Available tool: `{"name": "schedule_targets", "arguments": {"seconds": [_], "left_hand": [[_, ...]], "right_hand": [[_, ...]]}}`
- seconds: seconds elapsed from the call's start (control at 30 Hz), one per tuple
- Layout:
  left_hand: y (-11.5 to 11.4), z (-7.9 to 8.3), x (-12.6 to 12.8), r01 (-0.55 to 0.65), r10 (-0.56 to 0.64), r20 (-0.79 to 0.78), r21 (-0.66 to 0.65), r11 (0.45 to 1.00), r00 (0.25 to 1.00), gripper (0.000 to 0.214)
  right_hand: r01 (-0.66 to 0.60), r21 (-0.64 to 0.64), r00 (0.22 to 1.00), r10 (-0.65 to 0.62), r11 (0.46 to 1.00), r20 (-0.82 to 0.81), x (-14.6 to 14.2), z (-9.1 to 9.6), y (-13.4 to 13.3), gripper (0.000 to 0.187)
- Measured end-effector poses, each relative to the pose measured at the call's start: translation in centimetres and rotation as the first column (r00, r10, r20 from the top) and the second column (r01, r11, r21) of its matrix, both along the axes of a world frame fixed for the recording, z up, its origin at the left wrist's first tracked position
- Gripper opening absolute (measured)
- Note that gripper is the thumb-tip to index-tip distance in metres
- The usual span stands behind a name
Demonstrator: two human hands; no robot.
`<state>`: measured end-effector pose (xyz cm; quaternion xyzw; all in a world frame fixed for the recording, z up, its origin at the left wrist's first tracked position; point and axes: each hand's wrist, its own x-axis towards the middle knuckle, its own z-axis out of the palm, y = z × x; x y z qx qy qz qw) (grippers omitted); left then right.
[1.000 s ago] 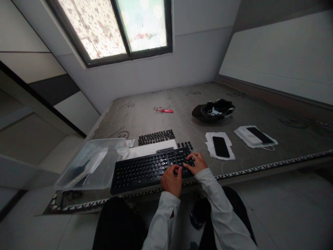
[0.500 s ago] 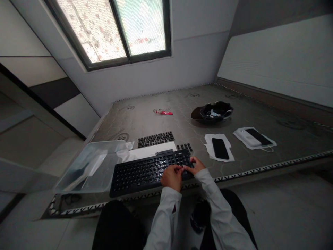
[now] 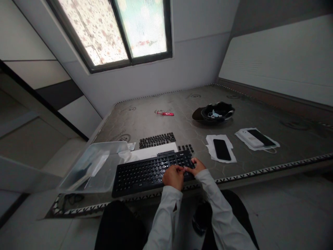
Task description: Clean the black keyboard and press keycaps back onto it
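At the long black plastic keyboard's (image 3: pixel 142 174) right end, left hand (image 3: pixel 173 177) nearer its middle than right hand (image 3: pixel 198 167), fingers are held close, any pinch indiscernible.

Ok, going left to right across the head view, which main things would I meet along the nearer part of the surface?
Clear plastic bin → black keyboard → dark phone → white device.

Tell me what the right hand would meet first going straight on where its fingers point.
Probably the left hand, which is just ahead of the right hand over the keyboard; whether the two touch is too small to tell.
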<state>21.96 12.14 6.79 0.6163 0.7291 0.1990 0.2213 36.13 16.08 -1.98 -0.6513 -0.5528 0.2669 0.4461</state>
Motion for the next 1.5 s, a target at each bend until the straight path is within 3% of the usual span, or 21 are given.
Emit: {"name": "schedule_targets", "arguments": {"seconds": [0.23,0.37,0.5,0.63,0.77,0.97,1.03,1.1,1.2,1.27,1.37,1.5], "left_hand": [[-0.4,-1.1,-0.5,-0.005,-0.009,0.108,0.13,0.991,0.994,0.012],[-0.5,-1.8,-0.9,-0.017,-0.02,0.164,0.223,0.975,0.986,0.017],[-0.6,-2.2,-1.1,-0.004,-0.045,0.171,0.274,0.962,0.984,0.018],[-0.6,-2.3,-1.1,0.004,-0.05,0.168,0.26,0.965,0.985,0.019],[-0.6,-2.2,-1.1,0.014,-0.056,0.157,0.256,0.967,0.986,0.017],[-0.7,-2.0,-1.2,0.038,-0.079,0.144,0.264,0.964,0.986,0.017],[-0.7,-1.9,-1.2,0.039,-0.078,0.146,0.254,0.966,0.986,0.018],[-0.8,-1.8,-1.2,0.039,-0.077,0.146,0.243,0.969,0.986,0.018],[-0.8,-2.0,-1.1,0.041,-0.079,0.139,0.253,0.967,0.987,0.018],[-0.9,-2.2,-1.1,0.037,-0.078,0.139,0.272,0.961,0.987,0.018],[-0.9,-2.4,-1.0,0.036,-0.083,0.143,0.303,0.952,0.986,0.017],[-0.9,-2.5,-0.9,0.036,-0.078,0.134,0.296,0.954,0.988,0.017]], "right_hand": [[0.0,0.006,1.0,0.0,1.0,0.016,0.0,0.2,-0.6,0.036],[-0.072,0.007,0.986,0.073,0.997,-0.148,0.7,-0.3,-0.4,0.036],[-0.069,0.015,0.955,0.07,0.998,-0.288,1.1,-0.6,-0.1,0.036],[-0.063,0.133,0.976,0.089,0.989,-0.201,0.7,-0.2,0.0,0.033],[-0.058,0.124,0.995,0.066,0.991,-0.068,0.2,0.5,-0.3,0.034],[-0.047,0.175,0.998,0.052,0.983,-0.026,-0.3,1.2,-0.4,0.029],[-0.013,0.153,0.998,0.022,0.988,-0.06,-0.1,0.9,-0.2,0.027],[0.098,0.096,0.987,-0.085,0.991,-0.135,0.6,0.3,0.2,0.027],[0.305,0.007,0.939,-0.299,0.952,-0.172,2.6,-0.9,0.8,0.031],[0.379,-0.016,0.916,-0.378,0.925,-0.133,4.3,-1.8,1.2,0.029],[0.408,-0.012,0.911,-0.408,0.913,-0.064,6.0,-3.1,2.1,0.023],[0.348,-0.02,0.937,-0.347,0.937,0.04,6.5,-4.4,4.0,0.015]]}}
